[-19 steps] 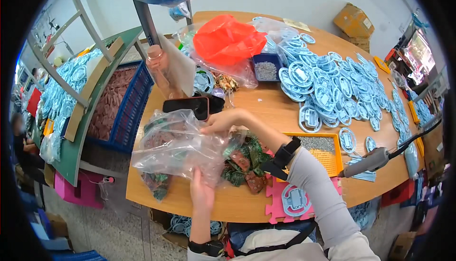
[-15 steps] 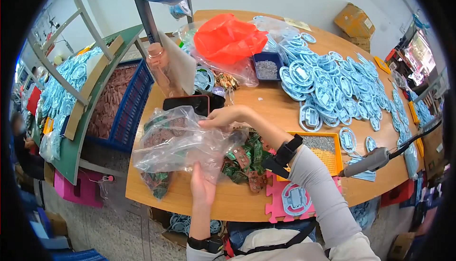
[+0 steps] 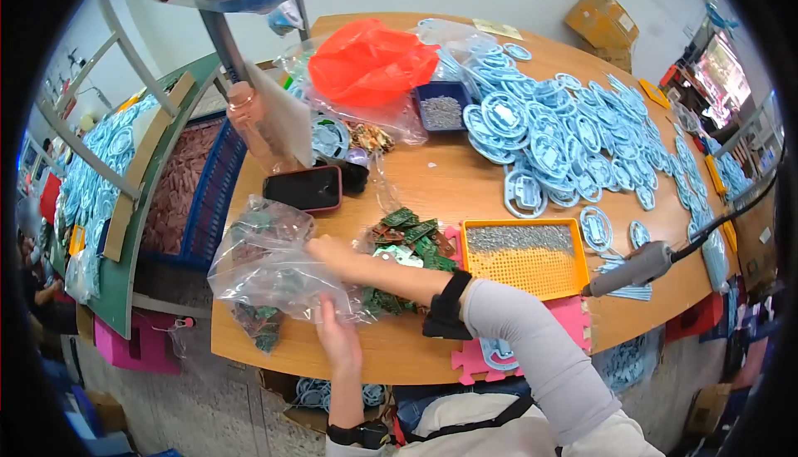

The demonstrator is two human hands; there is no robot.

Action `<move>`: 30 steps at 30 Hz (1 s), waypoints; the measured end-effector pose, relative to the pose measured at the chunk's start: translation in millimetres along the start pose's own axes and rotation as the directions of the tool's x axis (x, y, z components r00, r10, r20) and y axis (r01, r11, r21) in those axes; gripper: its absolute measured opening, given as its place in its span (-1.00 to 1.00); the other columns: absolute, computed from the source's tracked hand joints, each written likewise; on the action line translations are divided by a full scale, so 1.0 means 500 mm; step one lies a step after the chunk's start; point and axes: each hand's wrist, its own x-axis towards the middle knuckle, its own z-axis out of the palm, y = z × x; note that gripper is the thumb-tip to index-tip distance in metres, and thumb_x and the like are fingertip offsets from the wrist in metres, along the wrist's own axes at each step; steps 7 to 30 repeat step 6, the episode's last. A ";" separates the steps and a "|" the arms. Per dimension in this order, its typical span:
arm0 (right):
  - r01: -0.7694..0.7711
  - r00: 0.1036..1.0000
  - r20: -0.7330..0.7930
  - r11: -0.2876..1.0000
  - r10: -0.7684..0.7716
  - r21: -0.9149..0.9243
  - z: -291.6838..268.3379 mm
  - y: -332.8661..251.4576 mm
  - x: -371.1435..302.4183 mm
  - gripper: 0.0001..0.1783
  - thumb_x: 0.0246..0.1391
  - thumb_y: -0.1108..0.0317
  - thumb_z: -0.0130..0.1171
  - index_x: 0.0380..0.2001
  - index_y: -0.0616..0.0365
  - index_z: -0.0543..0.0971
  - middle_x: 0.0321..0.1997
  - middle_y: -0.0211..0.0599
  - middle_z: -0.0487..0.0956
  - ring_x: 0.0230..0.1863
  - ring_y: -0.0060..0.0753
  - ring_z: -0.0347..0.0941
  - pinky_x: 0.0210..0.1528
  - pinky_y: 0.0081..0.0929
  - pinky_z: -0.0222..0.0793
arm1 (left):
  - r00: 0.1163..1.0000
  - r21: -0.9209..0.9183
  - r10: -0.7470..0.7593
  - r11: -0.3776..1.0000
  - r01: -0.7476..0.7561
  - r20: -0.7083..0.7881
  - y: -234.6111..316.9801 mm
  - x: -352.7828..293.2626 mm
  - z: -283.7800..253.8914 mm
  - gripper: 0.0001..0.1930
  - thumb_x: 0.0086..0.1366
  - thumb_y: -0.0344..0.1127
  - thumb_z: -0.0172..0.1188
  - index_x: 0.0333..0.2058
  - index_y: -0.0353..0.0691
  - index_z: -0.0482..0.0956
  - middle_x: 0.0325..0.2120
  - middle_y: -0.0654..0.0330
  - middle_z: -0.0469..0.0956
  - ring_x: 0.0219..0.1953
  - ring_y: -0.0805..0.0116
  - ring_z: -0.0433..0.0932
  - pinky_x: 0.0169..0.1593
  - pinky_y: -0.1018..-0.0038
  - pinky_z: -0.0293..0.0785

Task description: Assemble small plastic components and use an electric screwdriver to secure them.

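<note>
A clear plastic bag (image 3: 287, 278) with green and reddish-brown circuit boards inside lies at the table's left front. My left hand (image 3: 337, 339) pinches the near edge of its mouth between thumb and fingers. At the mouth's far side, my right hand (image 3: 331, 256) reaches left into the bag, its fingers hidden by plastic and blur. Under my right forearm is a loose heap of circuit boards (image 3: 407, 232), partly covered by the arm.
Right of the heap stands a yellow tray (image 3: 524, 286) of small metal parts, beside a pink foam mat (image 3: 569, 324) and a grey electric screwdriver (image 3: 636, 270). Behind are a phone (image 3: 303, 189), a blue tray (image 3: 440, 124), a red bag (image 3: 370, 62) and piled light-blue plastic rings (image 3: 553, 141).
My right hand has moved left and down from the bag's upper edge into its mouth. The right forearm now crosses the board heap. The whole view has shifted slightly.
</note>
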 end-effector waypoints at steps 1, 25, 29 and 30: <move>0.016 0.996 -0.088 1.000 -0.017 -0.023 0.004 -0.004 -0.005 -0.75 -0.03 0.28 0.08 -0.40 0.27 0.57 -0.35 0.05 0.58 -0.28 0.02 0.53 -0.24 -0.15 0.41 | 0.994 0.083 0.104 0.991 -0.102 -0.021 0.005 -0.010 -0.004 -0.55 0.38 -0.22 -0.03 0.20 -0.18 0.21 0.12 0.20 0.29 0.08 0.33 0.34 0.10 0.33 0.29; -0.164 0.986 -0.052 0.982 0.159 -0.095 -0.093 -0.074 -0.066 -0.53 -0.02 0.15 0.17 -0.10 0.25 0.49 0.14 0.16 0.34 0.18 0.09 0.28 0.05 -0.06 0.30 | 0.992 0.497 0.040 0.863 -0.095 0.119 0.069 -0.089 -0.039 -0.44 0.35 -0.29 0.03 0.26 -0.21 0.09 0.14 0.20 0.27 0.11 0.35 0.30 0.24 0.36 0.11; -0.164 0.986 -0.052 0.982 0.159 -0.095 -0.093 -0.074 -0.066 -0.53 -0.02 0.15 0.17 -0.10 0.25 0.49 0.14 0.16 0.34 0.18 0.09 0.28 0.05 -0.06 0.30 | 0.992 0.497 0.040 0.863 -0.095 0.119 0.069 -0.089 -0.039 -0.44 0.35 -0.29 0.03 0.26 -0.21 0.09 0.14 0.20 0.27 0.11 0.35 0.30 0.24 0.36 0.11; -0.164 0.986 -0.052 0.982 0.159 -0.095 -0.093 -0.074 -0.066 -0.53 -0.02 0.15 0.17 -0.10 0.25 0.49 0.14 0.16 0.34 0.18 0.09 0.28 0.05 -0.06 0.30 | 0.992 0.497 0.040 0.863 -0.095 0.119 0.069 -0.089 -0.039 -0.44 0.35 -0.29 0.03 0.26 -0.21 0.09 0.14 0.20 0.27 0.11 0.35 0.30 0.24 0.36 0.11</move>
